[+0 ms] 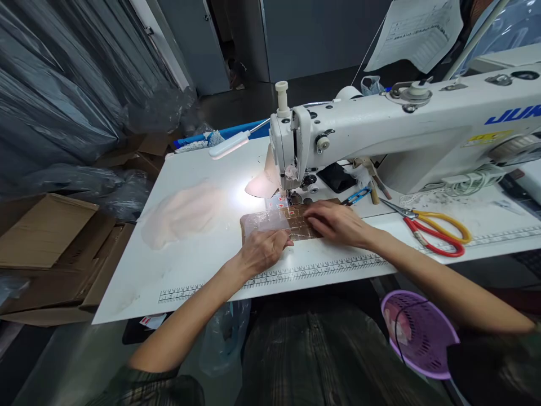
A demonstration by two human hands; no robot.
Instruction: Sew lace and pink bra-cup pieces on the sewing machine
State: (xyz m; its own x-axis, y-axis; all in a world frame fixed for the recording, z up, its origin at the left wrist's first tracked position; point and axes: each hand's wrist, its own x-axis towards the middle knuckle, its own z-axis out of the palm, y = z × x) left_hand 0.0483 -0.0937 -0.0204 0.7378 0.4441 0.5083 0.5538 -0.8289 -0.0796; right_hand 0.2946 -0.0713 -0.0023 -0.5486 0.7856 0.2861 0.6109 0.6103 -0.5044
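Note:
A brown piece of sheet material [301, 230] with a pale line pattern lies flat on the white table, its far edge close to the needle area of a white sewing machine [346, 121]. A translucent film [264, 221] covers its left part. My left hand [265, 251] is closed at the near edge of the brown piece, fingertips pinched together there. On its right part, my right hand [333, 223] has bent fingers pinching at the surface; the fingertips are partly hidden. Small red-and-white labels [276, 202] show beside the presser foot.
Blue-handled snips [357, 196] and scissors [439, 230] with red and yellow handles lie right. A lamp [229, 145] lights the table left of the needle. Pale pink pieces [262, 184] rest behind. Below right stands a purple basket [418, 338]; cardboard boxes [51, 231] are left.

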